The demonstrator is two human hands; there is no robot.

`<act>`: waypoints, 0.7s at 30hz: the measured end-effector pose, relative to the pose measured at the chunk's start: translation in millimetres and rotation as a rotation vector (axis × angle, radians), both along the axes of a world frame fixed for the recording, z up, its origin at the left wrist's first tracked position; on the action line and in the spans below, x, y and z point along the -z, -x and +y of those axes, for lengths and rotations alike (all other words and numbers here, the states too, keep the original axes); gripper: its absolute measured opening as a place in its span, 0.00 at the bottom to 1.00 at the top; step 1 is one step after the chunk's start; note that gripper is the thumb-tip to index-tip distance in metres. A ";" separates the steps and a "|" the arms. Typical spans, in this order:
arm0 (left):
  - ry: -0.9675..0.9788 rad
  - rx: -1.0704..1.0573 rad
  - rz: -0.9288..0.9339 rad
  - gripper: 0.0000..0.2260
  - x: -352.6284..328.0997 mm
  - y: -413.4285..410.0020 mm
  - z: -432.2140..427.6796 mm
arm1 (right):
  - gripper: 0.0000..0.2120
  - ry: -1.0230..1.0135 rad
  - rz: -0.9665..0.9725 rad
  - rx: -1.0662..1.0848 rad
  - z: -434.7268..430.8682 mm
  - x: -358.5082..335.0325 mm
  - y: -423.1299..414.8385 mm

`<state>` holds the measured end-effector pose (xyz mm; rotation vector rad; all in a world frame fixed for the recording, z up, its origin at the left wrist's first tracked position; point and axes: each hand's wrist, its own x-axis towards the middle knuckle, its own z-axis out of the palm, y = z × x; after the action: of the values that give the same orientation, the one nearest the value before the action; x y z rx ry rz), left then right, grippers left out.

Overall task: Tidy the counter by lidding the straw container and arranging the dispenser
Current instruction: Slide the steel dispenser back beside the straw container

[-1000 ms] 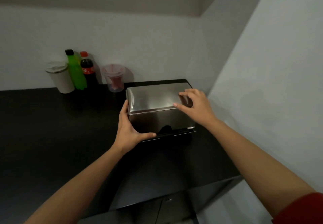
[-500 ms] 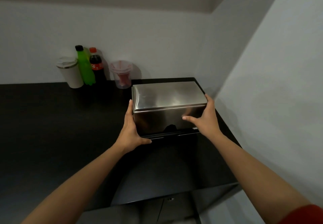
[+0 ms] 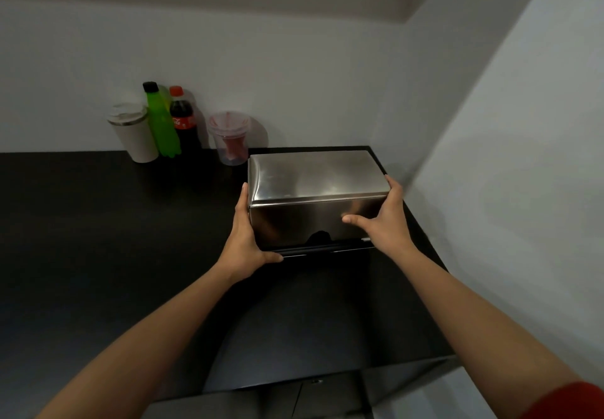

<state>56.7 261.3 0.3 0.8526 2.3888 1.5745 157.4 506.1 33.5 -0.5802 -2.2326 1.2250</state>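
Note:
A shiny steel box-shaped dispenser [image 3: 313,186] stands on the black counter [image 3: 98,239] near the right wall. My left hand [image 3: 243,239] presses flat against its left end, thumb under the front lower edge. My right hand [image 3: 385,219] grips its right end, thumb across the front face. Behind the dispenser, to the left, stands a clear plastic straw container [image 3: 230,139] with red straws inside and a clear lid on top.
A white tumbler [image 3: 132,133], a green bottle [image 3: 160,121] and a cola bottle [image 3: 183,121] stand in a row against the back wall. The right wall runs close beside the dispenser. The counter's front edge and cabinet doors [image 3: 313,392] lie below.
My right hand came off the dispenser's top and now clasps its right end. The dispenser has turned slightly, so it sits squarer to the counter edge.

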 end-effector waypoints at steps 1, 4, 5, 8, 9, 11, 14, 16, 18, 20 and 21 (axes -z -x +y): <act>0.001 -0.006 -0.002 0.66 -0.6 1.4 1.5 | 0.53 0.003 0.002 -0.002 1.1 0.0 1.9; 0.002 -0.032 -0.009 0.66 -2.6 6.5 6.5 | 0.53 0.005 0.010 -0.003 4.6 0.5 10.0; 0.004 -0.040 -0.012 0.65 -3.4 9.2 8.3 | 0.53 0.004 0.014 -0.003 6.2 0.9 13.6; 0.012 -0.052 -0.020 0.65 -4.2 18.8 12.8 | 0.53 0.013 0.019 0.000 10.8 2.3 25.0; 0.011 -0.051 -0.023 0.65 -4.3 22.2 14.1 | 0.54 0.016 0.021 0.001 12.4 2.7 28.9; 0.005 -0.046 -0.030 0.65 -4.8 29.5 17.2 | 0.54 0.019 0.022 0.007 15.7 3.0 36.4; -0.001 -0.032 -0.029 0.65 -3.9 41.8 21.3 | 0.53 0.019 0.018 0.011 20.3 4.0 46.8; 0.000 -0.022 -0.031 0.64 -3.1 50.4 23.6 | 0.53 0.022 0.012 0.009 23.2 4.0 53.9; 0.002 -0.013 -0.037 0.64 -2.4 58.7 25.8 | 0.54 0.022 0.009 0.012 25.6 4.0 60.4; 0.003 -0.004 -0.043 0.64 -1.8 65.5 28.3 | 0.55 0.027 0.011 0.026 26.7 4.1 65.9; 0.003 -0.001 -0.050 0.64 -1.2 68.3 29.0 | 0.57 0.038 0.010 0.041 26.5 4.5 68.1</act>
<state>-11.5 290.3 1.5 0.8026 2.3569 1.5727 89.3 532.6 29.0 -0.6297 -2.1830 1.2490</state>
